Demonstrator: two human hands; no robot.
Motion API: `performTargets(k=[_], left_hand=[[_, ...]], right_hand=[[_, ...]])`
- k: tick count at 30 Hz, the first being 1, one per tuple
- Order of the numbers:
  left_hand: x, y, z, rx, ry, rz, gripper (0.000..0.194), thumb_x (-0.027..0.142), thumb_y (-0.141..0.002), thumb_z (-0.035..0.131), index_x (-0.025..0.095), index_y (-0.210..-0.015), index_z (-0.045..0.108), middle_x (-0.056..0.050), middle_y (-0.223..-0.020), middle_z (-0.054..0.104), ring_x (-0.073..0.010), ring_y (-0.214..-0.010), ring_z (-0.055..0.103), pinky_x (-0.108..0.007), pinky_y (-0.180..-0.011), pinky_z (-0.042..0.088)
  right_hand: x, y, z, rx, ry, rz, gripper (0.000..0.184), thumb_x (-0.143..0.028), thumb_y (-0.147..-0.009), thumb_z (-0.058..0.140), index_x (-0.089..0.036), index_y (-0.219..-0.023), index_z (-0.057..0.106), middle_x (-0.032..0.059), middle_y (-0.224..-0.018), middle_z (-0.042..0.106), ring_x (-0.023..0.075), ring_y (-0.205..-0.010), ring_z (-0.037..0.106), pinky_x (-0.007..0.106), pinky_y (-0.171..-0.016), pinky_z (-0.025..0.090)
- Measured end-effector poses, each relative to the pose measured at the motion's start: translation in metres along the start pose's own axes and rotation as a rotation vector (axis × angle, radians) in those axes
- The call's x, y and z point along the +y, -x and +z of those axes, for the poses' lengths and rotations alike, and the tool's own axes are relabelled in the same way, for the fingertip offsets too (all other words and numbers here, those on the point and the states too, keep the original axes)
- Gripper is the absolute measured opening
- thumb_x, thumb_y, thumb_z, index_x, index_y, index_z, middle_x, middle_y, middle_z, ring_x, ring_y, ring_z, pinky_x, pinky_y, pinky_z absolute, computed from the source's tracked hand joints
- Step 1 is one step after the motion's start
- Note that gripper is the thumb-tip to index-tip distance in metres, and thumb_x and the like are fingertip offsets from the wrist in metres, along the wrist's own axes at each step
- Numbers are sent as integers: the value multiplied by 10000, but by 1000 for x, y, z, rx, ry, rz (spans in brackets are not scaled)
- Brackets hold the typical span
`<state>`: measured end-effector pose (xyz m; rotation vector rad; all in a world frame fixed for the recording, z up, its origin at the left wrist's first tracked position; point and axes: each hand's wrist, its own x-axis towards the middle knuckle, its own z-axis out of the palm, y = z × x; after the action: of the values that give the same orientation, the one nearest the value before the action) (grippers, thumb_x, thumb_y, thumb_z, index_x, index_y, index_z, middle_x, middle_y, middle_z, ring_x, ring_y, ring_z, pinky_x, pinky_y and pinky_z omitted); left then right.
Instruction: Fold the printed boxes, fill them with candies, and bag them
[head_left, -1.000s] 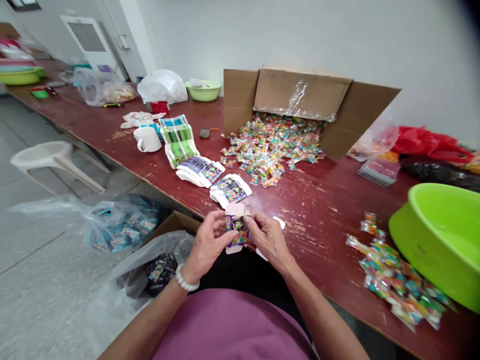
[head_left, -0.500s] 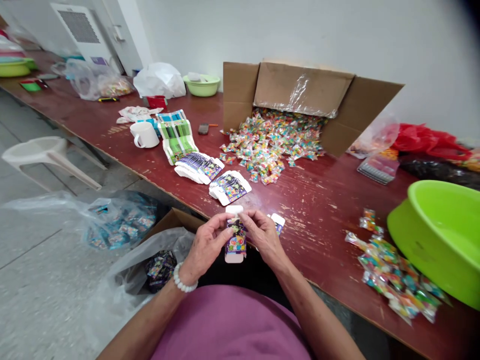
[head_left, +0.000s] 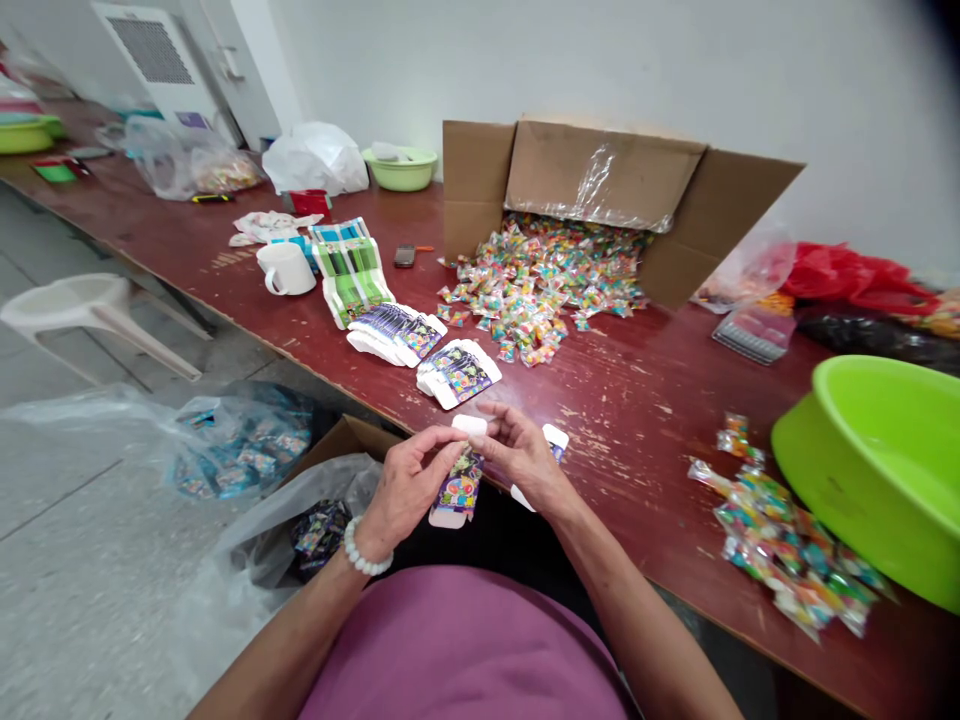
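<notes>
1. dark packets (head_left: 321,537) lie in a clear plastic liner (head_left: 251,580) below the table edge, unmoved over the last second.
2. two fanned stacks, the farther stack (head_left: 397,334) and the nearer stack (head_left: 460,373), rest on the red table (head_left: 637,440), also unchanged.
3. the left hand (head_left: 397,490) pinches the upper part of a carton; its thumb, lower on the printed front a second ago, now sits near the top.
4. the small purple carton (head_left: 460,488) is held just off the table edge, above the lap. nearly upright before, it now tilts, lower end swung left. white flaps stick out at both ends: closing seems undone, and attention appears to have shifted to the top.
5. the right hand (head_left: 525,465) has its thumb at the carton's top, close to the left fingers, other fingers lifted loosely; whether it grips card cannot be told.
6. beside it, a second carton (head_left: 556,439) lies partly hidden, untaken.
7. wrapped sweets (head_left: 787,550) sit by a green basin (head_left: 847,490), undisturbed.
</notes>
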<state>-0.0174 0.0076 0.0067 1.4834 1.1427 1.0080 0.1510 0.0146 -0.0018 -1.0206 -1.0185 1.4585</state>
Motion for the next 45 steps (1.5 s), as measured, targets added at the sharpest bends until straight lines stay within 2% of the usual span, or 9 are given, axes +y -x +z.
performTargets(k=[4,9,11,15,20,25,33,41,45], left_hand=[[7,1,4,56,349,-114,486,337,-796,759,250,-1210,519,35,-813,679,-131,-720,654,-232,-680,523],[10,5,8,-239,684,-524,449,582,-890,549,198,-1123,559,-30,-809,675,-179,-562,678,-276,-497,522],[8,5,10,-247,717,-603,476,615,-901,494,185,-1087,580,-31,-744,667,-174,-477,650,-259,-424,482],[5,3,16,-166,696,-586,488,619,-917,459,201,-1140,577,-6,-667,652,-155,-425,620,-230,-392,450],[2,-1,20,-220,656,-557,626,735,-886,354,167,-977,600,-32,-666,659,-150,-423,614,-227,-390,445],[3,-3,20,-208,564,-535,704,779,-863,315,143,-821,614,-45,-649,655,-129,-400,590,-210,-373,415],[-5,-6,22,-135,551,-607,622,765,-821,463,166,-895,615,5,-569,628,-129,-357,565,-206,-346,401],[-8,-22,26,-119,667,-624,522,682,-874,461,175,-901,580,2,-597,637,-139,-361,582,-213,-344,410],[-9,-26,26,-106,677,-617,537,690,-870,461,180,-971,596,8,-582,634,-140,-363,579,-210,-343,405]], right_hand=[[0,1,-3,-43,62,-80,263,-420,-754,790,-185,-771,674,-3,-701,677,115,-616,566,226,-567,443],[0,7,-3,-42,285,-164,263,-479,-840,695,-218,-869,716,25,-812,710,133,-599,589,254,-567,475],[-3,10,-3,-103,397,-200,284,-488,-893,622,-224,-884,724,48,-902,728,144,-653,618,275,-626,511],[-6,10,-5,-141,356,-144,290,-481,-876,639,-196,-861,692,54,-928,742,105,-544,592,254,-545,506],[-11,3,-5,-132,293,4,289,-441,-829,692,-160,-898,679,-10,-595,662,100,-444,581,180,-405,382],[-14,0,-4,-119,168,64,302,-451,-799,724,-168,-793,619,-15,-564,656,115,-420,587,195,-405,390],[-5,10,-4,-222,299,-182,231,-435,-891,639,-213,-886,702,64,-1093,714,133,-684,633,257,-582,523],[15,-14,-1,-34,-58,64,244,-400,-761,779,-184,-793,669,50,-1039,754,73,-485,529,217,-441,432],[10,-12,2,-26,14,-9,195,-371,-802,750,-187,-778,691,60,-1057,749,108,-559,599,241,-482,470]])
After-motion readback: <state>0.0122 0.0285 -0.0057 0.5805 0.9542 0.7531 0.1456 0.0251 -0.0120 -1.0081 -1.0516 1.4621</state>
